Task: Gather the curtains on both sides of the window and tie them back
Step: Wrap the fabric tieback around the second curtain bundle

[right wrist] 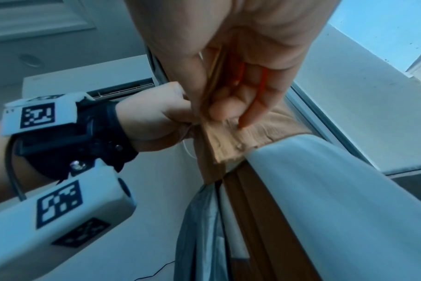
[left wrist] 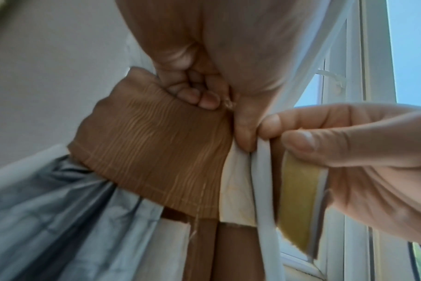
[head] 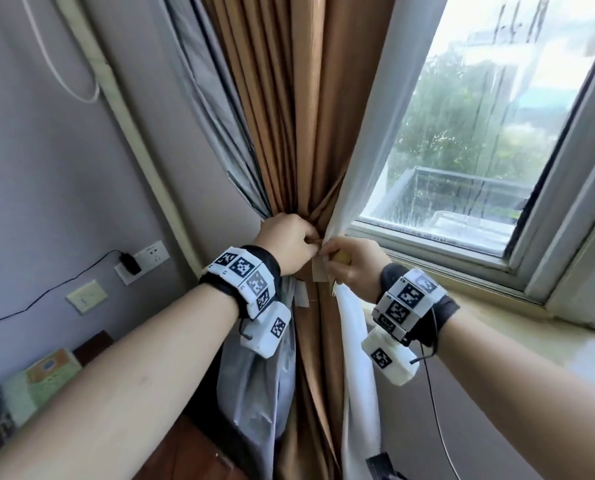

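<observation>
The brown curtain (head: 299,133) is bunched at waist height, with its grey lining (head: 226,140) on the left and a white sheer (head: 369,140) on the right. A brown tie-back band (left wrist: 156,152) wraps round the bunch. My left hand (head: 306,242) grips one end of the band against the bunch, fingers (left wrist: 195,95) curled. My right hand (head: 334,261) pinches the band's other end (right wrist: 228,140), which carries a yellowish fastening strip (left wrist: 296,199), together with the sheer's edge (left wrist: 262,171). The two hands touch at the front of the bunch.
The window (head: 462,133) and its sill (head: 497,327) lie to the right. On the left wall are a socket with a plugged charger (head: 129,265) and a switch plate (head: 86,296). A tissue pack (head: 36,382) sits on a wooden cabinet (head: 192,441) below.
</observation>
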A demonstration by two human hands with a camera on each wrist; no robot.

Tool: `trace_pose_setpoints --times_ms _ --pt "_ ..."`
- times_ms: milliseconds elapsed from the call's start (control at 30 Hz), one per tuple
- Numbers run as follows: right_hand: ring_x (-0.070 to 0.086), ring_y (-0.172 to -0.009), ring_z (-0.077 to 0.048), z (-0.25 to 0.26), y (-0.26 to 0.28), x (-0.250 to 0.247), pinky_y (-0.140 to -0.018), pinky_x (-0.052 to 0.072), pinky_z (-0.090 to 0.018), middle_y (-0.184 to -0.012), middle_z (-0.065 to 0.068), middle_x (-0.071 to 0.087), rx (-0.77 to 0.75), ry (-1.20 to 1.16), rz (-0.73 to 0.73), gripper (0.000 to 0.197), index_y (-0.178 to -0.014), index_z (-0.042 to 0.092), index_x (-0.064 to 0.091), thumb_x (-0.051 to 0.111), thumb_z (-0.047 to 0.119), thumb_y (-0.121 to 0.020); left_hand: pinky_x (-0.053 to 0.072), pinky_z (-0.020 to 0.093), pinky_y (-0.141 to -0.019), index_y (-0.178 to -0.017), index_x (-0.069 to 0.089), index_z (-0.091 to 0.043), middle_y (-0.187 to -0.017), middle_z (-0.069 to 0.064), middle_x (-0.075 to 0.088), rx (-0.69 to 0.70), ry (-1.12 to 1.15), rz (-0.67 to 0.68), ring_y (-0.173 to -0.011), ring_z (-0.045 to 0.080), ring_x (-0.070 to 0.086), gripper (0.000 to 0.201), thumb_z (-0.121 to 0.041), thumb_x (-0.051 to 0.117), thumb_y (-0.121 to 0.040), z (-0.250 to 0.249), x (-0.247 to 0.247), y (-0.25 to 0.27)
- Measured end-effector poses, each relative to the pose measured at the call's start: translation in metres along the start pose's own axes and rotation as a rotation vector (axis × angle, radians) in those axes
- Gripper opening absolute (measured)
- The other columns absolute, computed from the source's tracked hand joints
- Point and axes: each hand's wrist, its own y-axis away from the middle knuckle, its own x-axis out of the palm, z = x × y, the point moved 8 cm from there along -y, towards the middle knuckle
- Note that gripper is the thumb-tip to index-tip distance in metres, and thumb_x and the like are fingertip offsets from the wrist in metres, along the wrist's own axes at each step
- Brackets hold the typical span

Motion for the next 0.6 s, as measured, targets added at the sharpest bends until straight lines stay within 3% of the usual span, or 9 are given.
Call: trace_pose_setpoints --times_ms 67,133,233,333,433,533,600 --pt "0.055 -0.072 -0.015 -0.002 -0.001 -0.004 -0.06 0.039 -0.014 -0.076 0.005 0.057 0.031 0.013 0.003 0.015 -0.092 0.015 0.065 0.061 0.006 -0.08 0.04 0.024 -0.067 -0.085 0.075 -0.023 -0.081 -0.001 0.071 -0.043 0.026 0.024 -0.082 0.018 0.061 0.018 -0.037 0.064 -0.082 0.001 -0.003 0.002" --pt "0.058 -0.079 -0.02 -0.004 -0.002 -0.005 -0.064 0.041 -0.018 -0.085 0.0 0.06 0.054 0.035 0.02 0.021 -0.1 0.015 0.063 0.062 0.009 -0.08 0.046 0.027 -0.073 -0.086 0.075 -0.024 -0.083 -0.004 0.071 -0.074 0.094 0.057 -0.083 0.014 0.061 0.018 -0.039 0.066 -0.082 0.004 -0.006 0.005" --pt "0.059 -0.095 -0.025 -0.002 -0.001 -0.003 -0.073 0.04 -0.023 -0.107 -0.007 0.062 0.065 0.108 0.044 0.034 -0.115 0.017 0.059 0.062 0.013 -0.082 0.051 0.033 -0.084 -0.086 0.075 -0.02 -0.09 -0.001 0.074 -0.108 0.19 0.066 -0.089 0.015 0.065 0.014 -0.031 0.068 -0.082 0.012 -0.011 0.014" --pt "0.058 -0.1 -0.027 0.004 0.0 0.004 -0.074 0.036 -0.021 -0.112 -0.01 0.061 0.044 0.147 0.059 0.036 -0.118 0.017 0.057 0.061 0.015 -0.082 0.05 0.028 -0.082 -0.085 0.075 -0.018 -0.09 -0.001 0.074 -0.136 0.251 0.033 -0.089 0.014 0.066 0.01 -0.025 0.069 -0.082 0.015 -0.014 0.027" --pt "0.059 -0.09 -0.027 0.014 0.001 0.011 -0.068 0.038 -0.025 -0.101 -0.011 0.062 0.026 0.14 0.116 0.03 -0.109 0.019 0.061 0.062 0.022 -0.08 0.042 0.02 -0.071 -0.084 0.075 -0.016 -0.087 0.0 0.073 -0.171 0.247 -0.005 -0.085 0.013 0.064 0.01 -0.024 0.068 -0.083 0.012 -0.015 0.035" --pt "0.062 -0.077 -0.027 0.021 0.001 0.018 -0.06 0.047 -0.031 -0.085 -0.009 0.064 0.021 0.079 0.239 0.018 -0.082 0.027 0.059 0.064 0.023 -0.065 0.039 0.019 -0.067 -0.085 0.075 -0.016 -0.084 -0.002 0.072 -0.208 0.249 -0.023 -0.081 0.01 0.062 0.012 -0.027 0.069 -0.082 0.014 -0.017 0.04" --pt "0.066 -0.076 -0.03 0.024 0.0 0.022 -0.066 0.056 -0.038 -0.083 -0.013 0.067 0.007 0.046 0.304 0.022 -0.078 0.028 0.055 0.061 0.014 -0.063 0.039 0.019 -0.063 -0.085 0.075 -0.016 -0.082 -0.002 0.07 -0.218 0.265 -0.031 -0.079 0.009 0.06 0.012 -0.026 0.069 -0.082 0.015 -0.018 0.041"
